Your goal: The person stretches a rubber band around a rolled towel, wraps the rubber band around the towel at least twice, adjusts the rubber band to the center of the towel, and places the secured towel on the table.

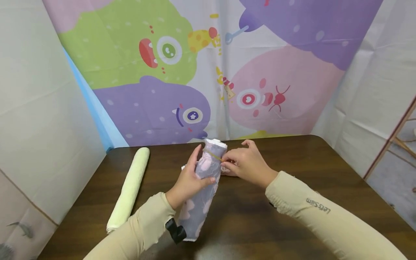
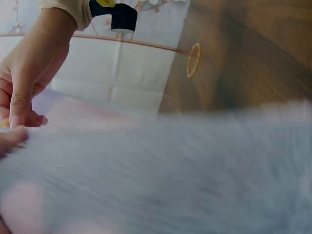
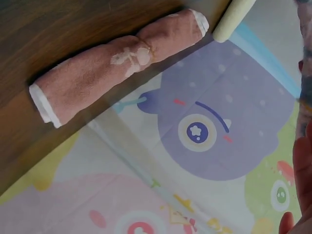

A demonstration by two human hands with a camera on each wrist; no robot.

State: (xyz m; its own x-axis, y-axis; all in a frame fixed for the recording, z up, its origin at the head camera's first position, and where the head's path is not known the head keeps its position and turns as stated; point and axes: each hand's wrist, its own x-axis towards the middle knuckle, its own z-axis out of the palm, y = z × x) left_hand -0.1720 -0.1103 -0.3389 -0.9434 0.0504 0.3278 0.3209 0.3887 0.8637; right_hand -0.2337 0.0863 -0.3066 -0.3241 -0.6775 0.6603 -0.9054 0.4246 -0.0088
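A grey rolled towel (image 1: 199,204) with pink patches stands tilted above the table, its white-edged end uppermost. My left hand (image 1: 188,182) grips it around the upper middle, thumb across the front. Near the top, a yellowish rubber band (image 1: 213,155) goes around the roll and draws the cloth in. My right hand (image 1: 248,164) pinches this band at the towel's right side. In the left wrist view the blurred towel fills the lower half, with the right hand's fingertips (image 2: 17,119) at its edge.
A pale yellow rolled towel (image 1: 130,191) lies on the left of the brown table (image 1: 276,224). Behind the grey roll lies a pink rolled towel (image 3: 92,80) with a band around its middle. Another rubber band (image 2: 194,60) rests on the tabletop. A cartoon-printed cloth (image 1: 152,97) hangs behind.
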